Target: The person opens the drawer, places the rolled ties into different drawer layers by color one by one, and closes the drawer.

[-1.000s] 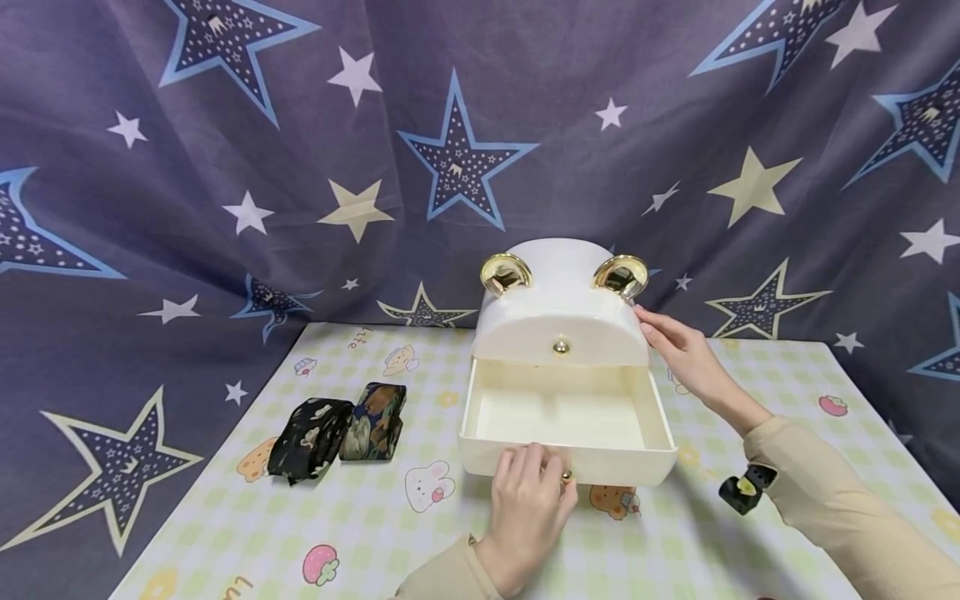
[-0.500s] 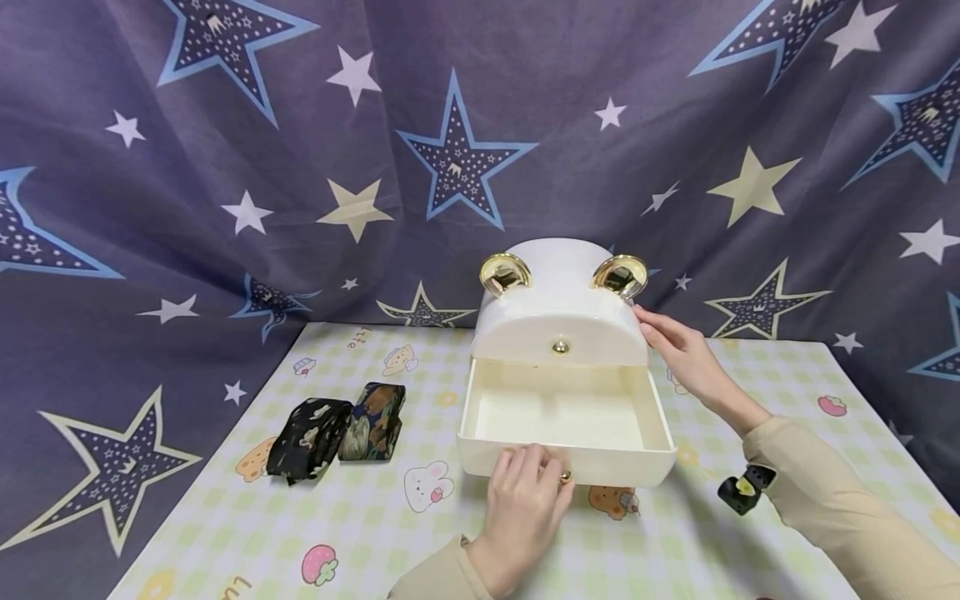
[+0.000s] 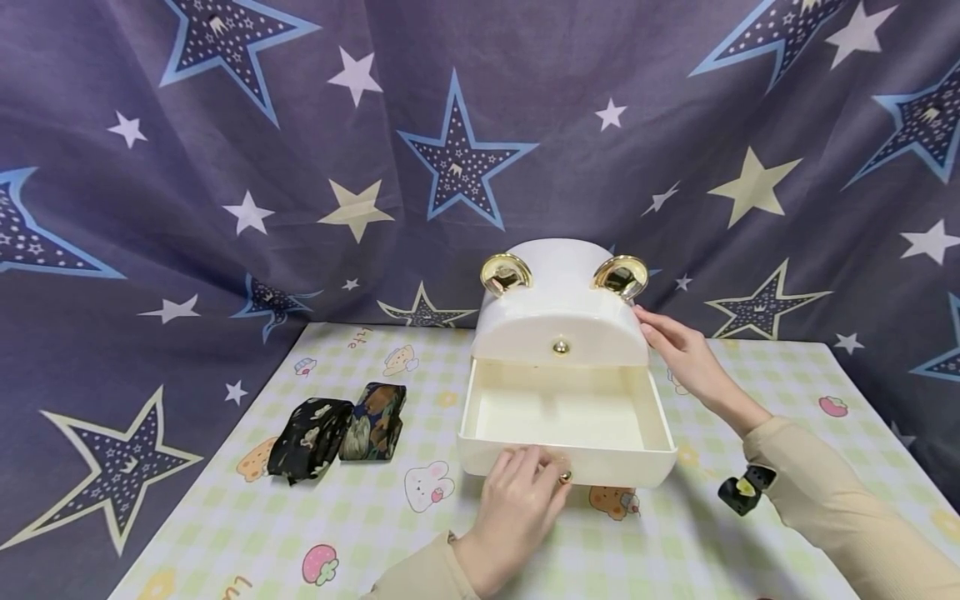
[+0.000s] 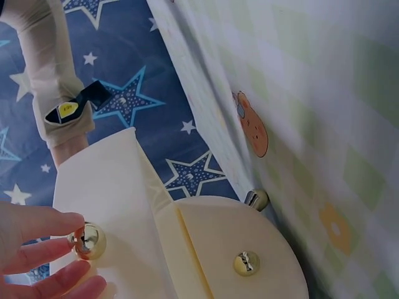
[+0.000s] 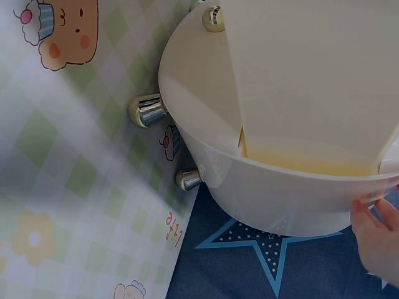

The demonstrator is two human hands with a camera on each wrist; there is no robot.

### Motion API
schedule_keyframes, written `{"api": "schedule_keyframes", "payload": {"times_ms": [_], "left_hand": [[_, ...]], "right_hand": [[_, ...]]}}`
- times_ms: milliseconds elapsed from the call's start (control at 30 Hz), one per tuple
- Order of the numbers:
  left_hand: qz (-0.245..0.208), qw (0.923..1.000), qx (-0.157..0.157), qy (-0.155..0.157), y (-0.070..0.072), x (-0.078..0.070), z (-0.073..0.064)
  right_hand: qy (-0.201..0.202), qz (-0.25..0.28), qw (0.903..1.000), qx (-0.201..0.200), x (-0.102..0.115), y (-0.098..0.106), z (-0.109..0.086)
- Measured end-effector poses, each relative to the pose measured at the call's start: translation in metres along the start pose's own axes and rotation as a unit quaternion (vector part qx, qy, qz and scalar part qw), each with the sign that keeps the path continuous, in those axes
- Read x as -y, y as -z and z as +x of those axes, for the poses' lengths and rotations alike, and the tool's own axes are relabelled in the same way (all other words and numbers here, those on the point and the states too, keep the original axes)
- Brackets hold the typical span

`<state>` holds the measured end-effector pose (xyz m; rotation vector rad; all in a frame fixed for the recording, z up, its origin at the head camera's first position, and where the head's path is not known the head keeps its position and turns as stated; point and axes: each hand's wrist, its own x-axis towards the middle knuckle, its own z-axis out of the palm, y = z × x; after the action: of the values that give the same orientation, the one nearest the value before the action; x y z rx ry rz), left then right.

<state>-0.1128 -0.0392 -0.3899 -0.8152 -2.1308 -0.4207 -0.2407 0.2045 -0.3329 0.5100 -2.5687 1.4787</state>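
A white rounded storage box [image 3: 561, 287] with gold ear-like trims stands at the back of the table. Its lower drawer [image 3: 567, 461] is pulled out, and bare inside. My left hand [image 3: 516, 508] is at the drawer front, fingertips by the gold knob [image 3: 565, 477]. In the left wrist view its fingers [image 4: 47, 225] are spread and loosely extended beside the knob [image 4: 92, 242]; whether they touch it I cannot tell. My right hand [image 3: 692, 362] rests extended fingers against the box's right side. The right wrist view has that hand [image 5: 380, 240] at the wall's edge.
Left of the box lie a folded black patterned bundle [image 3: 311, 440] and a darker floral one [image 3: 373, 422]. An upper drawer with a gold knob [image 3: 561, 347] is closed. A starry curtain [image 3: 300, 208] hangs behind the checked tablecloth [image 3: 405, 550].
My left hand has shifted slightly left and toward me, leaving more of the gold knob visible. The right hand, the box and the drawer stay where they were.
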Motion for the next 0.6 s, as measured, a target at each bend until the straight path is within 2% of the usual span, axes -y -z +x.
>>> {"api": "schedule_keyframes", "payload": {"times_ms": [200, 433, 600], "left_hand": [[-0.026, 0.9994, 0.017, -0.018, 0.006, 0.004, 0.001], [-0.053, 0.9956, 0.073, -0.023, 0.013, 0.011, -0.001], [-0.066, 0.9925, 0.093, -0.044, 0.020, 0.018, -0.003]], "right_hand": [[0.002, 0.004, 1.0000, 0.000, -0.001, 0.000, 0.000], [0.006, 0.011, 0.9999, 0.006, -0.002, 0.000, 0.000], [0.007, 0.011, 0.9999, 0.002, -0.002, 0.000, 0.000]]}}
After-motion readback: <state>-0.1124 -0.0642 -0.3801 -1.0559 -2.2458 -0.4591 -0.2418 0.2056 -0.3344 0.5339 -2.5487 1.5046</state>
